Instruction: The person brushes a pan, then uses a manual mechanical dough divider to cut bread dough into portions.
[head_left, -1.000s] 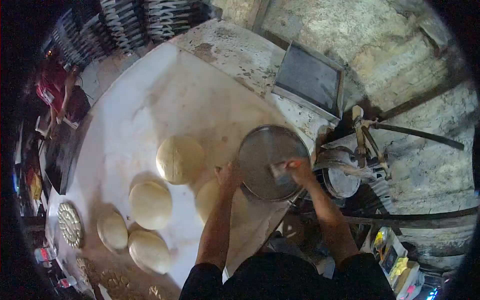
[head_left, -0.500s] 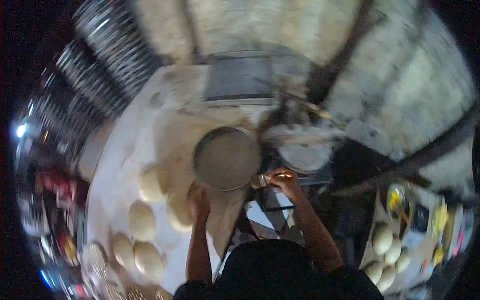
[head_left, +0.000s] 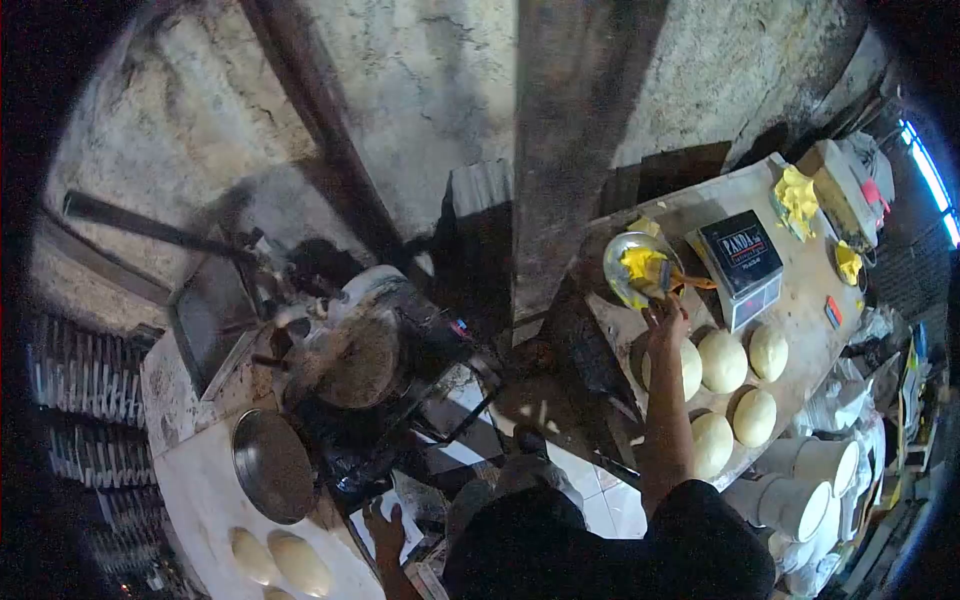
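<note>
Left hand [head_left: 385, 527], mine: fingers spread, holding nothing, low by the corner of the white slab [head_left: 200, 500], near the round metal pan [head_left: 272, 465] and two dough balls [head_left: 280, 560]. Right hand [head_left: 666, 312], mine: arm stretched across to the wooden table [head_left: 800, 270], fingers closed on a brush [head_left: 668, 277] at the metal bowl [head_left: 635, 270] of yellow paste, just above five dough rounds [head_left: 722, 360]. Beyond the bowl: a dark box [head_left: 742, 252].

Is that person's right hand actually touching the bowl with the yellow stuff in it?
Cannot tell. In the head view the right hand reaches the near rim of the bowl, seemingly holding a brush, but no contact or gap shows plainly.
</note>
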